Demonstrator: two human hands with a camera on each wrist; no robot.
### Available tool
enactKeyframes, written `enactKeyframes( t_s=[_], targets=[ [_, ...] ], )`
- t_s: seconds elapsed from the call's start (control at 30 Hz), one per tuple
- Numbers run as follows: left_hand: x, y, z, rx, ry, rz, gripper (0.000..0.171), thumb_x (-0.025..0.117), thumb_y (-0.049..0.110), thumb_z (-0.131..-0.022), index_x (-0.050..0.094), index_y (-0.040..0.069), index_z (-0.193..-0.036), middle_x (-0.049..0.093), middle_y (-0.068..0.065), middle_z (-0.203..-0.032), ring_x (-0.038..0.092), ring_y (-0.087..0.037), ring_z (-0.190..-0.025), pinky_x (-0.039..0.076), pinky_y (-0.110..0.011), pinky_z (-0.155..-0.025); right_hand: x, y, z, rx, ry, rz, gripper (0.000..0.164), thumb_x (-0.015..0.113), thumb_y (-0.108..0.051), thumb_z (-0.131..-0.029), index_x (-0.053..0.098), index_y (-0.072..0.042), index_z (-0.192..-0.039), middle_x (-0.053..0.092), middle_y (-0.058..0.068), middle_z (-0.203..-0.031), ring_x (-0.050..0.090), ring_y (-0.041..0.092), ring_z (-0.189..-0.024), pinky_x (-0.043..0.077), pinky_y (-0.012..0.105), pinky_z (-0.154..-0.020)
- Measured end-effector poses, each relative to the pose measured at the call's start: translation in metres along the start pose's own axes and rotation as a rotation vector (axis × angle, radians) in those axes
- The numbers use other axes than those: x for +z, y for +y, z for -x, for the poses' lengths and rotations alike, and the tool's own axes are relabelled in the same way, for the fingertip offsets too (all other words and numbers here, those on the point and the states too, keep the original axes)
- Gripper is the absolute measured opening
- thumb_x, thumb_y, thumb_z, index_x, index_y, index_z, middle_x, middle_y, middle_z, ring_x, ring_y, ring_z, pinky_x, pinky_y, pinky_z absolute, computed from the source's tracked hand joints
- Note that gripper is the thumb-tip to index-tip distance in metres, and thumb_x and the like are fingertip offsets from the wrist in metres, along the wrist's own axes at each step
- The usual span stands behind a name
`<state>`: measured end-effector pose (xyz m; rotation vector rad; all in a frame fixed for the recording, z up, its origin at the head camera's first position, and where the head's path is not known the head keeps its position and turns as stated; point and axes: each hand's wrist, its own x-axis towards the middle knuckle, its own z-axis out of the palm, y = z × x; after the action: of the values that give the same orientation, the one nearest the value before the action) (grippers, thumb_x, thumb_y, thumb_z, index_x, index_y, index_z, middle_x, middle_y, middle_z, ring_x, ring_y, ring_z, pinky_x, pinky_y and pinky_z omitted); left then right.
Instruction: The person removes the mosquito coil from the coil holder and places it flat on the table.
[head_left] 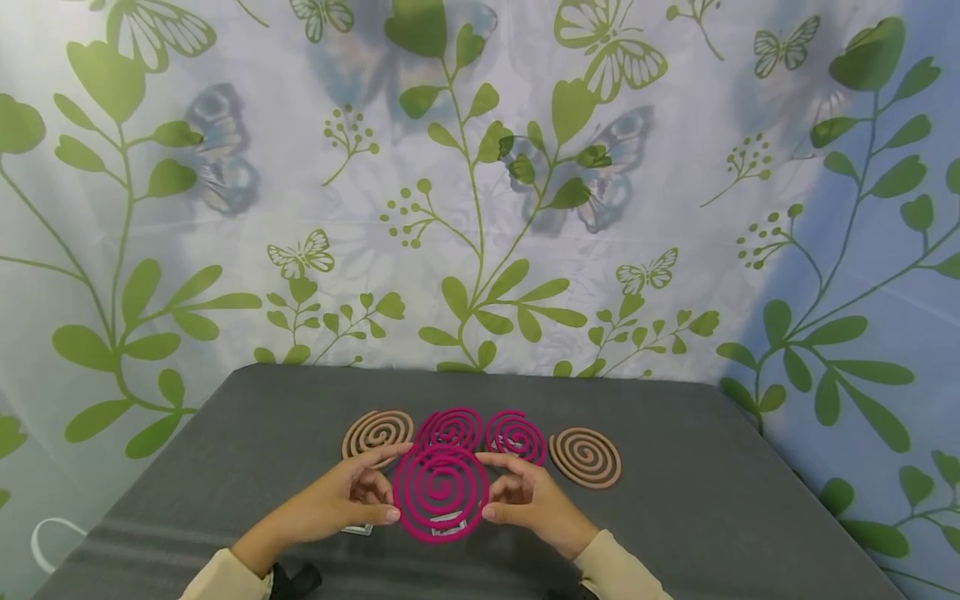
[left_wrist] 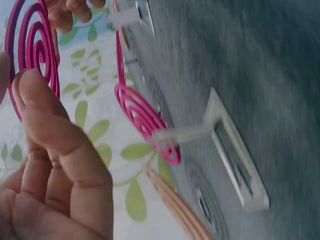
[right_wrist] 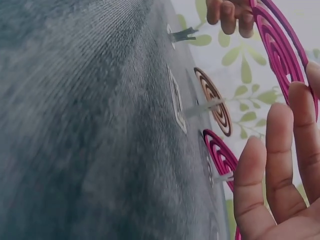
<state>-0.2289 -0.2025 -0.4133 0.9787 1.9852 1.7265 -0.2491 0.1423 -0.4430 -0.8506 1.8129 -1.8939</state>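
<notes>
A pink mosquito coil (head_left: 442, 486) is held up above the front part of the table, its spiral facing the head camera. My left hand (head_left: 337, 500) pinches its left edge between thumb and fingers. On the opposite edge, my right hand (head_left: 540, 504) grips the coil the same way. Below it, a small metal stand (left_wrist: 257, 200) with an upright tab lies on the cloth in the left wrist view. Another stand (head_left: 358, 528) is partly hidden by the left hand.
Behind the hands stand a row of coils: a tan coil (head_left: 381, 433), two pink coils (head_left: 450, 431) (head_left: 517, 437) and another tan coil (head_left: 587, 455). Metal stands support some of them. Grey cloth covers the table (head_left: 697, 500); a leaf-patterned curtain (head_left: 480, 250) hangs behind.
</notes>
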Motion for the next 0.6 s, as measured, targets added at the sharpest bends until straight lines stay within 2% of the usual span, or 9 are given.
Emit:
enactKeyframes(
  t_s=[0.2,0.3,0.47,0.6],
  targets=[
    [0.016,-0.001,-0.010,-0.013,0.020,0.025,0.084,0.073,0.009,-0.105,0.020,-0.012,-0.166,0.070,-0.004,-0.099,0.058,-0.005,-0.072,0.046,-0.024,-0.062,-0.011,-0.002,0.014,0.006,-0.015,-0.044,0.073,0.073,0.000,-0.100,0.034,0.012,-0.161,0.072,-0.007,-0.101,0.068,0.007,-0.088,0.058,0.024,-0.080],
    [0.024,-0.001,-0.016,-0.016,0.044,0.033,0.083,0.074,0.010,-0.104,0.022,-0.011,-0.166,0.069,-0.002,-0.099,0.053,-0.003,-0.067,0.043,-0.022,-0.058,-0.017,-0.002,0.020,-0.003,-0.022,-0.063,0.078,0.076,0.001,-0.098,0.034,0.009,-0.163,0.073,-0.006,-0.102,0.069,0.007,-0.090,0.058,0.025,-0.080],
    [0.038,-0.002,-0.029,-0.035,0.084,0.059,0.082,0.075,0.012,-0.103,0.026,-0.010,-0.165,0.070,-0.003,-0.098,0.049,-0.001,-0.062,0.042,-0.019,-0.055,-0.028,-0.002,0.028,-0.016,-0.010,-0.100,0.083,0.080,-0.001,-0.096,0.035,0.001,-0.166,0.073,-0.004,-0.102,0.071,0.008,-0.090,0.059,0.025,-0.080],
    [0.049,-0.001,-0.038,-0.055,0.108,0.071,0.085,0.076,0.013,-0.102,0.025,-0.009,-0.166,0.070,-0.004,-0.098,0.048,-0.002,-0.060,0.041,-0.020,-0.054,-0.035,-0.006,0.035,-0.028,0.008,-0.108,0.083,0.078,0.002,-0.097,0.032,0.002,-0.166,0.073,-0.004,-0.101,0.071,0.008,-0.089,0.058,0.025,-0.079]
  ],
)
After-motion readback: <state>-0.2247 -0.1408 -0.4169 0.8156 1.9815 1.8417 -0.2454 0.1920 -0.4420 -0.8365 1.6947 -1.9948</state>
